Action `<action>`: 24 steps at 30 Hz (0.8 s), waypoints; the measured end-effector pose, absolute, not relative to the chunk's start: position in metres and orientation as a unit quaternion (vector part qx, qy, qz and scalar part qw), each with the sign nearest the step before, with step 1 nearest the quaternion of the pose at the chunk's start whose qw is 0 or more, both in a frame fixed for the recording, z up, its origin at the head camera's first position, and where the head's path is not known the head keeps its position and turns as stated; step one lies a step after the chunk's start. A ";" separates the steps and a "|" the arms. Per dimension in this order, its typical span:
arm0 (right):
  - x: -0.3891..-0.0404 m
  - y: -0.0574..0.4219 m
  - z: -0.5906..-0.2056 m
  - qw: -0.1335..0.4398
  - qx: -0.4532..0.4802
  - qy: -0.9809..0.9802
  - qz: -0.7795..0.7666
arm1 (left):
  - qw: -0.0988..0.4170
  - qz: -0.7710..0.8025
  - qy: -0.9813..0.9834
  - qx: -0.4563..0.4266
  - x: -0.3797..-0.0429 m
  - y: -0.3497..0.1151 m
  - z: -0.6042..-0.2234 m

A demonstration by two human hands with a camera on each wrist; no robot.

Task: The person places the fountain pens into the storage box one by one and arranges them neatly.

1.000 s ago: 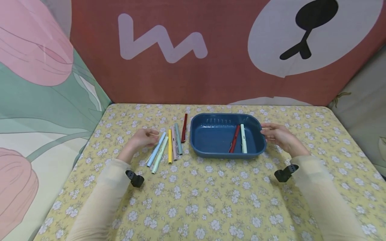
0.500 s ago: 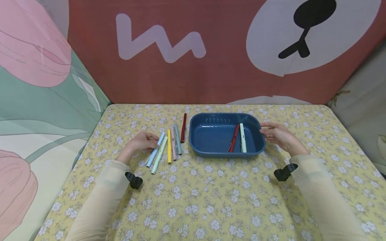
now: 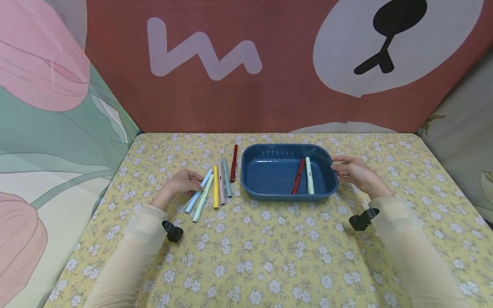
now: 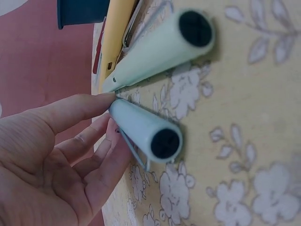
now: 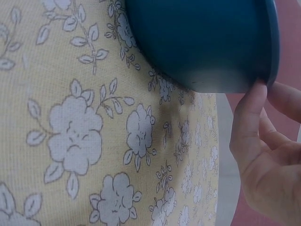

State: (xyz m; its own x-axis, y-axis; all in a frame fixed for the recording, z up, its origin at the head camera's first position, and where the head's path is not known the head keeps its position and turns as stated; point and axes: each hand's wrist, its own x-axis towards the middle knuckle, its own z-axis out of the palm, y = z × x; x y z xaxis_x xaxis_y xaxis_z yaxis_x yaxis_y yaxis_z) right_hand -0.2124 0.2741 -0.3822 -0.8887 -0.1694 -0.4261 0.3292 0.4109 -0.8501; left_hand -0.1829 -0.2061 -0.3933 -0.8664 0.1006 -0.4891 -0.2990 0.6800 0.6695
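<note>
Table clad in yellow cloth with white blossoms, backed by a brick-red hanging bearing a pale zigzag and a white muzzle with black nose, pink-flowered panel to the left, greyish drape to the right.

"A kitchen, or what?"
"More like a makeshift filming corner: printed hangings wall in a flower-patterned tabletop, and small black wrist cameras are worn."
</note>
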 end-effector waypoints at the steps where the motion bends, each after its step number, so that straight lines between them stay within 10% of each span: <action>1: -0.212 0.274 -0.382 0.230 0.049 0.808 -0.540 | 0.251 0.395 0.882 -0.056 -0.183 -0.206 -0.394; 24: -0.210 0.273 -0.381 0.227 0.048 0.813 -0.533 | 0.232 0.518 0.820 -0.070 -0.188 -0.211 -0.380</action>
State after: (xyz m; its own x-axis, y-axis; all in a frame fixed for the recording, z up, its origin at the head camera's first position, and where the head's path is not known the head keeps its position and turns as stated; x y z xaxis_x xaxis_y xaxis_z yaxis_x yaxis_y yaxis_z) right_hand -0.2103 0.2733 -0.3805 -0.8921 -0.1650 -0.4206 0.3200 0.4262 -0.8461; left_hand -0.1884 -0.2114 -0.3800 -0.8825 0.1260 -0.4531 -0.3552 0.4529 0.8177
